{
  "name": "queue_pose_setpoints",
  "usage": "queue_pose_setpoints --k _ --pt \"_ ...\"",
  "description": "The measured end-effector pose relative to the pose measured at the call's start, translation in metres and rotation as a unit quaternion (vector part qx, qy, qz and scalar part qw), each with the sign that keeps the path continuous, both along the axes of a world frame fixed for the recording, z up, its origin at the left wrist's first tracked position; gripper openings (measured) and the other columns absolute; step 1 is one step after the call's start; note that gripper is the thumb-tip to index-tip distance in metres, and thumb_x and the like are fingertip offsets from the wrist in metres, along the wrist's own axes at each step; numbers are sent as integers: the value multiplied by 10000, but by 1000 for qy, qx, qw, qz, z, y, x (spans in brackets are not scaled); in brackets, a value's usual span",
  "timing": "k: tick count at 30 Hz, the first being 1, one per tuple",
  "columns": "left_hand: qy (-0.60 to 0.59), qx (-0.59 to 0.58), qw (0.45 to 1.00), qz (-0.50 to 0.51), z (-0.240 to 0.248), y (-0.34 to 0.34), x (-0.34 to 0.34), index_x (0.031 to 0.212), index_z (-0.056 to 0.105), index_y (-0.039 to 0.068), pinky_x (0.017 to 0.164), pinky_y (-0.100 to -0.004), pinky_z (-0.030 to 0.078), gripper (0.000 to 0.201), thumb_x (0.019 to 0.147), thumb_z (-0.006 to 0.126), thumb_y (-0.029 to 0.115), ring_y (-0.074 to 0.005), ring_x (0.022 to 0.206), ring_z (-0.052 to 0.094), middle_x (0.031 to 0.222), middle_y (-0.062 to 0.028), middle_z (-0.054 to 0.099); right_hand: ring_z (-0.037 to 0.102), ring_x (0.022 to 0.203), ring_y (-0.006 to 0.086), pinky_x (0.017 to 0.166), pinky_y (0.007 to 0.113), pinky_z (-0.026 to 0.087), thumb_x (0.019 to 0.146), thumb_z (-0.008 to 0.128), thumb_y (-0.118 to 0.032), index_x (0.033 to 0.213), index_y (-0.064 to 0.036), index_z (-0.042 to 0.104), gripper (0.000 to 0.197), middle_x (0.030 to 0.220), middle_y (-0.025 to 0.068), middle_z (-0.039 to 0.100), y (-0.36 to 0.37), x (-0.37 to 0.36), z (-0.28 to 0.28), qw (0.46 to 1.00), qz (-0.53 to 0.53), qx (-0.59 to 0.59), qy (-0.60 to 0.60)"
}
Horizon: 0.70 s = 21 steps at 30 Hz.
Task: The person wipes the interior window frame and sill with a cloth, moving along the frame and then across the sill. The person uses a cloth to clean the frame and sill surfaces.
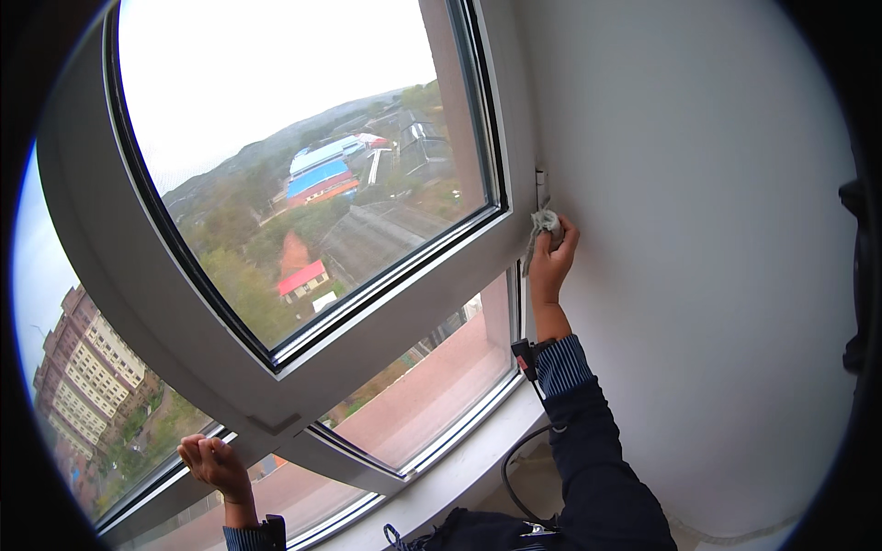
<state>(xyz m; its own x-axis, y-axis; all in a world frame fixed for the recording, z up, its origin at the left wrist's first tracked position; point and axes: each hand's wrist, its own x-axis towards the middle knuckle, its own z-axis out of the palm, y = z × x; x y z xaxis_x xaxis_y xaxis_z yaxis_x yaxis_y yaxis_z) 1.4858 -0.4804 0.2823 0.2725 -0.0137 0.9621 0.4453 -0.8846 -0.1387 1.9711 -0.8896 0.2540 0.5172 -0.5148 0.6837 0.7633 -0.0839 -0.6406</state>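
Cloth: grey cloth (543, 223) pressed against the window frame's (517, 174) right edge.
Right grip: your right hand (551, 260) closed around it.
Left grip: your left hand (210, 461) curled, empty, on the frame's lower rail.

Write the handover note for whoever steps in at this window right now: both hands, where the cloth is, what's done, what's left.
Right hand: raised, fingers closed on a small crumpled grey cloth, pressed at the white window frame's right edge beside the white wall, just below a small white fitting.
Left hand: closed, resting against the lower frame bar, holding nothing visible.
Done: cannot tell which parts are already wiped.
Left: probably the rest of the frame.
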Motion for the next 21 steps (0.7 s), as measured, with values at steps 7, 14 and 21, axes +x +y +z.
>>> queue_pose_setpoints --k 7,14,21 --pt "-17 15 1000 5 -3 6 3 756 443 40 788 -445 421 303 1025 514 161 -333 818 485 843 -143 457 530 1212 367 1093 477 393 941 620 -75 1228 -66 604 288 1298 166 563 82 -83 24 992 13 -58 -115" --pt "-11 25 1000 4 -4 7 2 752 432 46 778 -447 412 332 1054 487 173 -336 811 481 838 -141 462 472 1283 370 1131 496 352 957 557 -76 1248 -48 566 292 1373 191 509 61 -51 41 988 -28 -95 -120" --pt "-29 18 999 -1 -4 5 5 743 431 43 751 -459 402 269 983 520 123 -336 794 472 822 -143 446 383 1471 387 1221 479 328 1021 429 22 1416 -57 490 407 1570 215 398 49 -22 75 980 -56 -111 -153"
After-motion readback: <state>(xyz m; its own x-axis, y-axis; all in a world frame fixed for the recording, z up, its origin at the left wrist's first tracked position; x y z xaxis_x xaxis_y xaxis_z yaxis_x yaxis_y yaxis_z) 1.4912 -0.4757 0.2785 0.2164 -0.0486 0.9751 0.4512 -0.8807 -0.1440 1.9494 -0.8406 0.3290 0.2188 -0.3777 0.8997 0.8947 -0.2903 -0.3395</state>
